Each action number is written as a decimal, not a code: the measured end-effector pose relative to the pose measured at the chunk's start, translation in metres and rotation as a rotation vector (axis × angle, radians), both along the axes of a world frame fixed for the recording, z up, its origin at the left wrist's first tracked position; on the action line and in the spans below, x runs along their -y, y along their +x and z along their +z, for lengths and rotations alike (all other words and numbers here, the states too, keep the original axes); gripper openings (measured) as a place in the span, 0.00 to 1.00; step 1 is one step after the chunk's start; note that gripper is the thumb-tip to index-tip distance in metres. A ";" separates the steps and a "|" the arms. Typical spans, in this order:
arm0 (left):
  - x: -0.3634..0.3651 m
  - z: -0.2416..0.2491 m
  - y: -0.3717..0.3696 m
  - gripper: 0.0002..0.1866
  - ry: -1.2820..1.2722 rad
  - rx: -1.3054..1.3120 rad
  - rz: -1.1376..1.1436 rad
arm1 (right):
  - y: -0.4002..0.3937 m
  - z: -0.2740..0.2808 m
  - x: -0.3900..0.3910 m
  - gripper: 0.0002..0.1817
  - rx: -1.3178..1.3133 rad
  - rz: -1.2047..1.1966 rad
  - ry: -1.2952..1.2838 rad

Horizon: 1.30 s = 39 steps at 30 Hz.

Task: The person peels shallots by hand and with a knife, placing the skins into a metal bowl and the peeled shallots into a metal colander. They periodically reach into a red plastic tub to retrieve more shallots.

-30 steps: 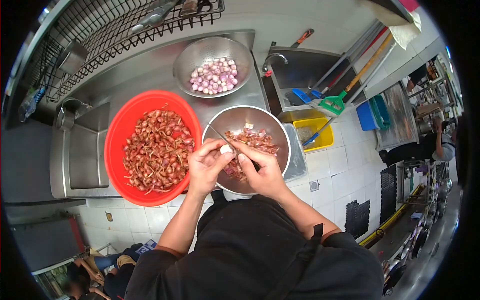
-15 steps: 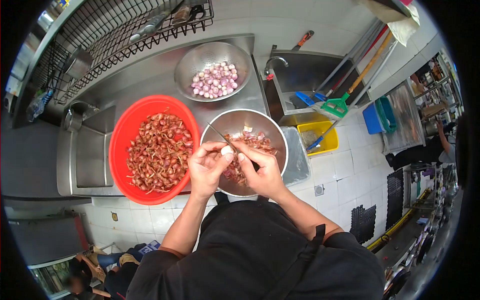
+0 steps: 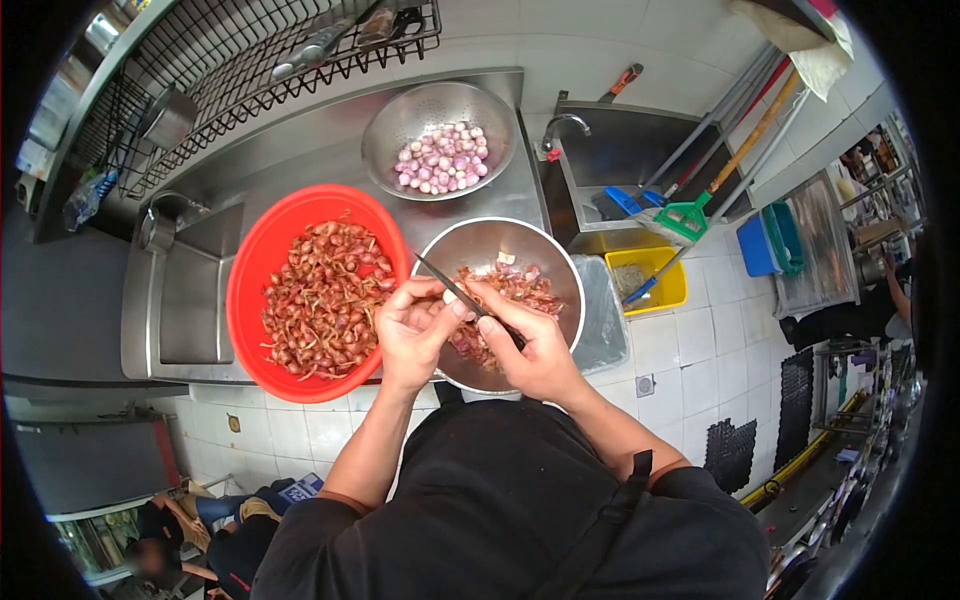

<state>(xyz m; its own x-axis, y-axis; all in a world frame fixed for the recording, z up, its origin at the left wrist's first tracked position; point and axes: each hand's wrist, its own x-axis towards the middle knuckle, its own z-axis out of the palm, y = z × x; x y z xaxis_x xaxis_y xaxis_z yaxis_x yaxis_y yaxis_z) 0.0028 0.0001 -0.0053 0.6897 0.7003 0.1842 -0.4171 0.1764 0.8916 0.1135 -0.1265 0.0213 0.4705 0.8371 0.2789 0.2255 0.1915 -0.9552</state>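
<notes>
My left hand (image 3: 410,335) pinches a small pale peeled shallot (image 3: 449,297) between thumb and fingers. A small dark-bladed knife (image 3: 462,293) is gripped in my right hand (image 3: 535,345), its blade lying across the shallot and its tip pointing up and left. Both hands are over the near left part of a steel bowl (image 3: 470,237), which holds reddish shallot skins (image 3: 530,290). Left of the bowl, a red basin (image 3: 243,290) is heaped with unpeeled shallots (image 3: 325,300). Behind, a steel colander (image 3: 385,125) contains peeled pinkish-white shallots (image 3: 443,160).
A steel sink (image 3: 195,310) is at the left, under a wire rack (image 3: 230,95). To the right are a deeper sink (image 3: 640,140), a green brush (image 3: 686,220) and a yellow bin (image 3: 668,290). Other people are at lower left and far right.
The knife blade has turned and now lies flatter across the shallot, with more of its side showing. The whole view has shifted slightly; both hands stay over the bowl.
</notes>
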 end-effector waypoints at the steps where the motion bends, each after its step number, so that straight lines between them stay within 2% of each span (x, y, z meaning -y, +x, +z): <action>1: -0.001 0.001 -0.001 0.11 0.023 0.008 0.002 | 0.000 -0.001 -0.001 0.21 0.000 -0.001 -0.001; 4: -0.001 0.001 -0.002 0.12 0.027 0.014 -0.003 | 0.003 -0.004 -0.003 0.19 0.027 -0.048 -0.014; 6: -0.003 0.000 -0.001 0.13 -0.031 0.015 -0.015 | 0.005 0.000 -0.004 0.18 -0.136 -0.001 -0.002; 7: -0.004 0.000 -0.001 0.14 -0.089 0.013 -0.025 | 0.007 0.000 -0.004 0.18 -0.135 -0.001 -0.002; 8: -0.007 0.001 -0.001 0.14 -0.089 0.015 -0.024 | 0.010 -0.002 -0.002 0.18 -0.268 -0.001 -0.073; 9: -0.009 0.003 -0.001 0.14 -0.160 0.057 -0.086 | 0.012 -0.003 -0.001 0.18 -0.401 -0.001 -0.146; 10: -0.011 0.003 -0.001 0.15 -0.231 0.098 -0.148 | 0.013 -0.002 -0.002 0.18 -0.400 0.002 -0.148; 13: -0.011 -0.001 -0.002 0.15 -0.215 0.069 -0.135 | 0.010 0.006 -0.003 0.19 -0.326 0.013 -0.101; 15: -0.008 0.000 0.001 0.15 -0.219 0.096 -0.120 | 0.002 0.009 -0.006 0.20 -0.179 -0.004 0.030; 17: -0.007 0.002 0.001 0.15 -0.223 0.124 -0.106 | 0.001 0.010 -0.003 0.21 -0.151 0.006 -0.009; 19: -0.008 0.002 -0.002 0.16 -0.119 0.075 -0.096 | 0.002 0.009 -0.002 0.22 -0.124 0.016 -0.047; 21: -0.010 0.004 -0.005 0.17 -0.042 0.023 -0.099 | 0.004 0.006 -0.003 0.23 0.139 0.010 0.022; 25: -0.016 0.010 -0.012 0.21 0.088 -0.084 -0.112 | 0.005 0.009 -0.003 0.22 0.168 0.015 0.019; 28: -0.014 0.016 -0.009 0.21 0.006 -0.072 -0.073 | 0.004 0.006 -0.006 0.20 0.099 0.014 -0.018; 32: -0.019 0.001 -0.008 0.20 -0.010 -0.025 -0.064 | 0.003 0.000 -0.008 0.18 -0.063 0.017 0.023; 35: -0.018 -0.004 -0.008 0.18 -0.073 0.057 -0.129 | 0.005 -0.005 -0.007 0.17 -0.162 0.045 0.001; 37: -0.015 -0.004 -0.008 0.17 -0.297 0.127 -0.194 | 0.004 -0.006 -0.008 0.17 -0.186 0.061 -0.019; 39: -0.012 -0.006 -0.007 0.16 -0.344 0.151 -0.197 | 0.001 -0.007 -0.007 0.17 -0.334 0.046 -0.102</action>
